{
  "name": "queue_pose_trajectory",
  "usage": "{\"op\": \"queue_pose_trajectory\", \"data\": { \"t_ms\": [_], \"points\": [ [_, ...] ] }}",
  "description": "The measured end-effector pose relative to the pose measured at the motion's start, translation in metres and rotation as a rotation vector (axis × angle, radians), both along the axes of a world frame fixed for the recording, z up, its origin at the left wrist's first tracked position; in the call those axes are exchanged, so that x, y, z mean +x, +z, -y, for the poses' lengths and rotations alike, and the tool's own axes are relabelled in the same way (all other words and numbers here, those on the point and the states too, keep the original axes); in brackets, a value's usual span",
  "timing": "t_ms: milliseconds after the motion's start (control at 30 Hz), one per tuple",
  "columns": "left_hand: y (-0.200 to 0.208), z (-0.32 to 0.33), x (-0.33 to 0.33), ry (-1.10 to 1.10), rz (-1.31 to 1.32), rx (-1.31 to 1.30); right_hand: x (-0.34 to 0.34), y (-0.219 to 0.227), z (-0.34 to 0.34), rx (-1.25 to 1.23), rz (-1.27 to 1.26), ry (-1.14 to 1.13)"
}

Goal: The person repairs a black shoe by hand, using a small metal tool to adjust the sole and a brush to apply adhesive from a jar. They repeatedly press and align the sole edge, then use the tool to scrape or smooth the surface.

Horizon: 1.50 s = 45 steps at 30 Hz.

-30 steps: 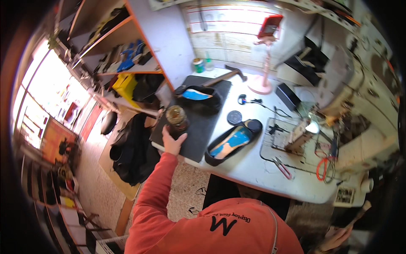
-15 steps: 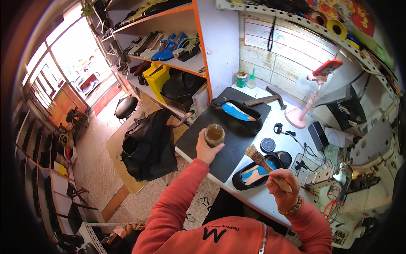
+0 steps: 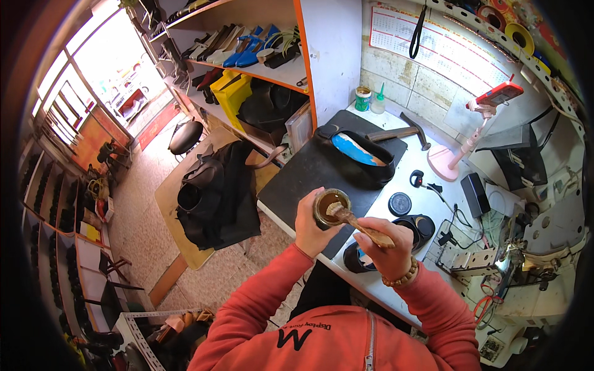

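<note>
My left hand point(image 3: 307, 227) is wrapped around a glass jar point(image 3: 320, 214) holding amber-brown liquid, above the near edge of a black mat point(image 3: 294, 188). A brush point(image 3: 366, 230) with a wooden handle is gripped in my right hand point(image 3: 394, 252). Its bristle end is at the jar's mouth, inside the rim. Farther off on the mat lies a black shoe point(image 3: 378, 168) with a blue patch inside. A second black shoe point(image 3: 354, 258) sits below the brush, largely hidden by my right hand. A round dark lid point(image 3: 400, 204) rests on the white table beyond it.
Behind the shoe lies a hammer point(image 3: 396, 133), near a green-labelled tin point(image 3: 362, 99) and a small bottle point(image 3: 378, 104). A pink stand point(image 3: 444, 162) holds a red phone point(image 3: 499, 93). Cables and a machine point(image 3: 550, 226) fill the right side. Black material point(image 3: 226, 207) covers a board at left.
My right hand has moved left, bringing the brush from above the second shoe into the jar's mouth. My left hand and the jar have shifted slightly right and nearer me. The view has shifted slightly.
</note>
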<state>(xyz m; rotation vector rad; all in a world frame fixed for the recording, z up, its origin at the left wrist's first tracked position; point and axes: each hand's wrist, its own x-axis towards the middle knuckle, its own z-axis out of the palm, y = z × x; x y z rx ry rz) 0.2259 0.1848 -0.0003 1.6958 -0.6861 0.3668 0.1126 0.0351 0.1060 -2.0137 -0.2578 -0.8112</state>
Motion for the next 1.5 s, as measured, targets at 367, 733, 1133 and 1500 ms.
{"op": "queue_pose_trajectory", "data": {
  "t_ms": [367, 733, 1133, 1500],
  "points": [
    [0.011, -0.005, -0.012, 0.046, 0.129, 0.104, 0.013, -0.002, -0.008, -0.057, 0.039, 0.037],
    [0.002, 0.0, -0.014, 0.017, -0.127, 0.021, 0.012, -0.006, 0.009, 1.148, -0.321, 0.034],
    [0.002, 0.0, -0.014, 0.03, -0.109, 0.044, 0.009, -0.014, 0.002, 0.9, -0.27, 0.031],
    [0.001, 0.005, -0.014, 0.055, 0.024, 0.076, 0.014, -0.012, 0.0, 0.043, -0.08, 0.013]
  ]
}}
